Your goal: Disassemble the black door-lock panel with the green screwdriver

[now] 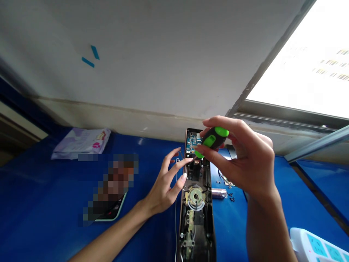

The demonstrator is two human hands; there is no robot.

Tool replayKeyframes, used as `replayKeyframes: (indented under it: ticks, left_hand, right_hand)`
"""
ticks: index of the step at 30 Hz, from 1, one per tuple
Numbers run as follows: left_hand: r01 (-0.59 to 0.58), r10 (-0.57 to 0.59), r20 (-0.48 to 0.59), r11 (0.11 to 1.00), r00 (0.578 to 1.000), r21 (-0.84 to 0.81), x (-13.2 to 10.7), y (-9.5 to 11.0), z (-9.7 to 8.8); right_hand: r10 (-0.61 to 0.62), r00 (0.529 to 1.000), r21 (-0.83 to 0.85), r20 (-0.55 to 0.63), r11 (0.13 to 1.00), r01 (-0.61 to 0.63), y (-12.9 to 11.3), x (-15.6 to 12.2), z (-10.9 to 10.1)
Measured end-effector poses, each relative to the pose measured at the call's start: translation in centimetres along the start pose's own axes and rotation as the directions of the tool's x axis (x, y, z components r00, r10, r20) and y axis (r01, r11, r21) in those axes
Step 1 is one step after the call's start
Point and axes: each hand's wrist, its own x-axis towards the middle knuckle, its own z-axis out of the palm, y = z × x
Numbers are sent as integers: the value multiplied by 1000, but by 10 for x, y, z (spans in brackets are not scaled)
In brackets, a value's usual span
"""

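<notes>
A long opened door-lock body (196,214) lies lengthwise on the blue table (49,203), showing a circuit board at its far end and a round brass mechanism in the middle. My right hand (242,163) is closed round a green and black screwdriver (214,140), its tip pointing down into the upper part of the lock. My left hand (166,185) rests at the lock's left edge with its fingers spread, the fingertips touching the housing near the screwdriver tip.
A phone (113,213) lies left of the lock, partly blurred out. A plastic packet (81,142) sits at the back left by the wall. Small screws and a short metal cylinder (219,193) lie right of the lock. A white power strip (316,247) is at the bottom right.
</notes>
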Motion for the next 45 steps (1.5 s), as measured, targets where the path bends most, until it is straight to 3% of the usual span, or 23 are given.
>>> replayKeyframes:
  ticks: [16, 19, 22, 25, 29, 37, 43, 45]
  left_hand:
    - [13, -13, 27, 1000, 1000, 3, -2, -2, 0]
    - [14, -15, -16, 1000, 1000, -23, -2, -2, 1]
    - [68, -75, -70, 992, 995, -106, 0, 0, 2]
    - [143, -159, -36, 949, 987, -282, 4, 3, 3]
    - [216, -228, 33, 856, 973, -469, 7, 6, 2]
    - [219, -245, 31, 797, 969, -563, 7, 6, 3]
    - [235, -267, 26, 795, 963, -559, 7, 7, 3]
    - [239, -269, 32, 787, 963, -569, 7, 7, 3]
  right_hand:
    - [-73, 997, -103, -28, 992, 70, -2, 1, 5]
    - [-74, 996, -186, -56, 980, 63, -2, 3, 6]
    - [-73, 993, -270, -93, 962, 46, -3, 4, 9]
    - [-81, 988, -309, -132, 950, 36, -6, 4, 13]
    - [-54, 990, -260, -127, 965, 19, -9, 5, 16]
    - [27, 995, -32, 96, 999, -24, -7, 5, 3]
    - [-14, 1000, -120, -7, 993, 13, -8, 3, 4]
    - [-3, 1000, -78, 27, 997, 5, -8, 4, 4]
